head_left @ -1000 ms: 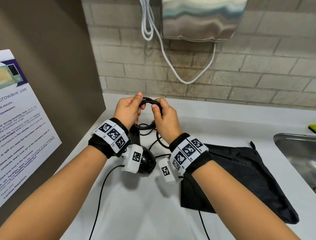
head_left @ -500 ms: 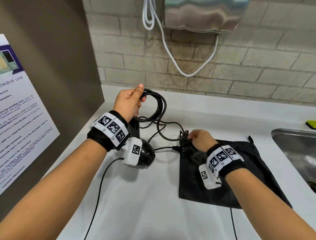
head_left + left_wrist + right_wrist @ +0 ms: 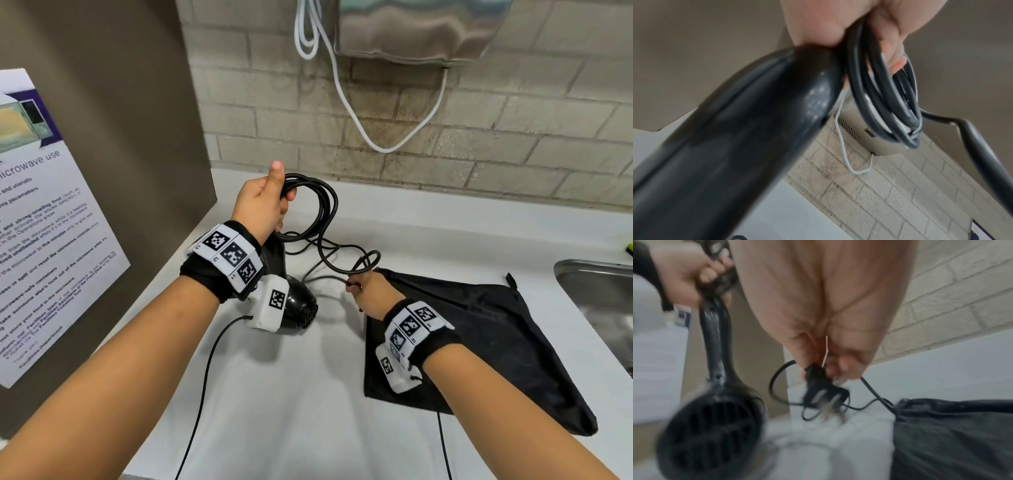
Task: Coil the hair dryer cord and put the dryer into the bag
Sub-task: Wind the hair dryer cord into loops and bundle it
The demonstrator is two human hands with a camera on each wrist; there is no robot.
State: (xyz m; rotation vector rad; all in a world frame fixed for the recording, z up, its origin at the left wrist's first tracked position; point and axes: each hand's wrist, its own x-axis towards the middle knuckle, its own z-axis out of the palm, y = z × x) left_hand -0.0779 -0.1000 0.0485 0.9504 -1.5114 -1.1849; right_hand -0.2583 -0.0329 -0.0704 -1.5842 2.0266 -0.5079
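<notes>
The black bag (image 3: 479, 342) lies flat on the white bench (image 3: 291, 394), nearest of the task's things. At its far left corner the right hand (image 3: 371, 294) has its grip closed on the plug (image 3: 822, 392), fingers and thumb pinching its body with the prongs pointing away. To the left, the left hand (image 3: 262, 205) is clenched round the coiled cord (image 3: 322, 209) together with the top of the hair dryer (image 3: 298, 308) handle, thumb raised; the dryer hangs head down, whether it touches the bench is unclear.
</notes>
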